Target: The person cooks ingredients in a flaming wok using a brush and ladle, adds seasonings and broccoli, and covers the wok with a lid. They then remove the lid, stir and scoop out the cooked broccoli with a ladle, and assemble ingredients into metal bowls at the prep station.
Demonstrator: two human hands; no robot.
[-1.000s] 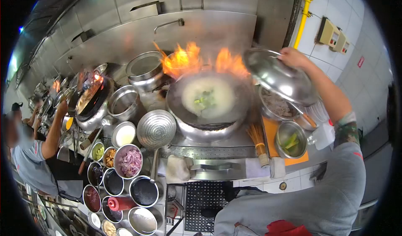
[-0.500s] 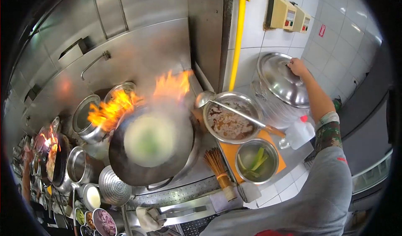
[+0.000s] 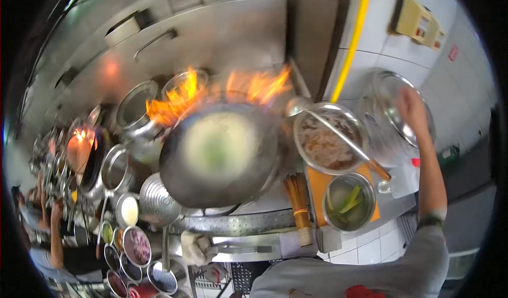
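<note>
My right hand [image 3: 413,110] is at the far right in front of a round steel lid [image 3: 385,94], which leans against the tiled wall. The hand is smeared by motion, so I cannot tell whether its fingers touch the lid. My left hand is out of view. At the centre a large dark wok [image 3: 182,179] holds pale steaming liquid with a blurred green patch, and flames [image 3: 182,99] rise behind it. Nearest my right arm stands a steel pot [image 3: 307,158] of brown liquid with pale bits, with a ladle [image 3: 349,138] lying across it.
A bowl [image 3: 373,205] with green stalks stands on an orange board [image 3: 317,205]. Beside it lies a bamboo wok brush [image 3: 300,218]. A perforated strainer [image 3: 159,200], several ingredient bowls and a second flaming wok [image 3: 98,163] are leftward. A co-worker's arm [image 3: 56,240] shows far left.
The view has swung, so most things sit further right. My right hand was on the lid's knob; now it is lower against the lid and blurred. Co-workers have come into view at left.
</note>
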